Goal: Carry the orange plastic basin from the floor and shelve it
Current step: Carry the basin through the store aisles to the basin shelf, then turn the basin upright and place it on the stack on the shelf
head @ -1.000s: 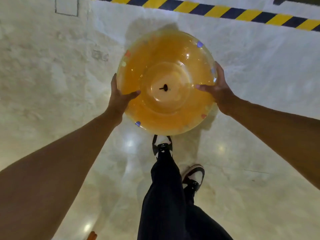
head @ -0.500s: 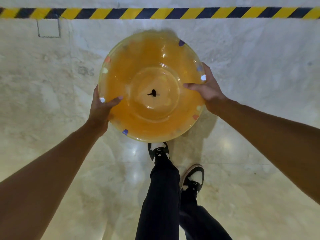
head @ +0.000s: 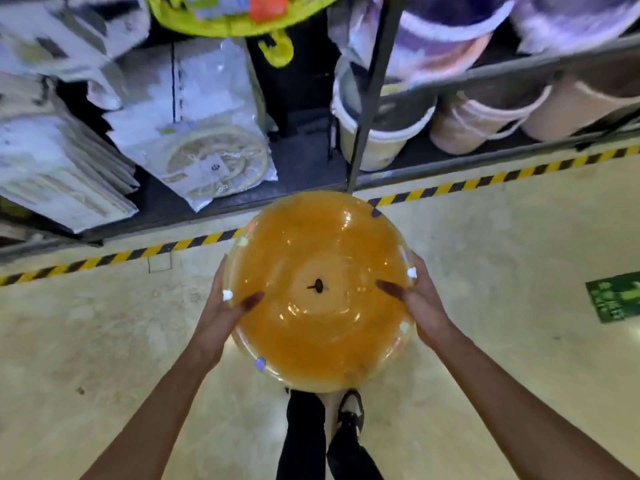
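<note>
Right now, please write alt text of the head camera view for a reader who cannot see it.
Two bare hands, left hand and right hand, hold an orange plastic basin by its rim above a pale floor. Ahead, past striped floor tape, stands a metal shelf with buckets and packaged goods.

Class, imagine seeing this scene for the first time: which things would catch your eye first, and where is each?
First, the round translucent orange plastic basin at centre, gripped at its rim by the left hand and right hand. Next, the yellow-and-black striped floor tape running behind it, and beyond that the dark metal shelf holding pale buckets.
</note>
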Tool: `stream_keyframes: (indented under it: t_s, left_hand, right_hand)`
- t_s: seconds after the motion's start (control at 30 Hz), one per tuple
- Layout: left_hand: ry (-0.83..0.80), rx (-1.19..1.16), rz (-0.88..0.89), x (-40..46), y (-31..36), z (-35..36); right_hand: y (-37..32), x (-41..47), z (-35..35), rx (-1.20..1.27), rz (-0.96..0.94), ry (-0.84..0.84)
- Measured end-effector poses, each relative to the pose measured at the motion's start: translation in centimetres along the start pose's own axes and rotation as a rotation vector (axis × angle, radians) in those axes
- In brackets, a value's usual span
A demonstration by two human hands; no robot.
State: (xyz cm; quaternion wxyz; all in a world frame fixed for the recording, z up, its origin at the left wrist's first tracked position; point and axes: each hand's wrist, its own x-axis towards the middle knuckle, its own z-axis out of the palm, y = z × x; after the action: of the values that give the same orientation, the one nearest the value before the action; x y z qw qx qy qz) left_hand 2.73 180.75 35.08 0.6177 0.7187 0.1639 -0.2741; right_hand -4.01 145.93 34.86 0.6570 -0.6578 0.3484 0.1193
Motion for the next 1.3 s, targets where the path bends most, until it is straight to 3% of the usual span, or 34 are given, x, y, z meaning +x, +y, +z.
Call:
stream_keyframes:
  t_s: [0.33, 0.67, 1.3]
  left_hand:
    - [-0.134, -0.002, 0.236, -12.6, 21.4, 12.9]
    - [-0.325, 0.049, 0.446, -16.9, 33.4, 26.4]
    - [-0.598, 0.027, 0.563, -8.7, 54.0, 55.3]
  right_hand:
    - [-15.7, -15.8, -17.6, 0.109, -0.226, 0.154]
    - [-23.3, -22.7, -32.6, 0.215, -0.384, 0.322]
    - [-38.2, -14.2, -59.1, 0.196, -0.506, 0.534]
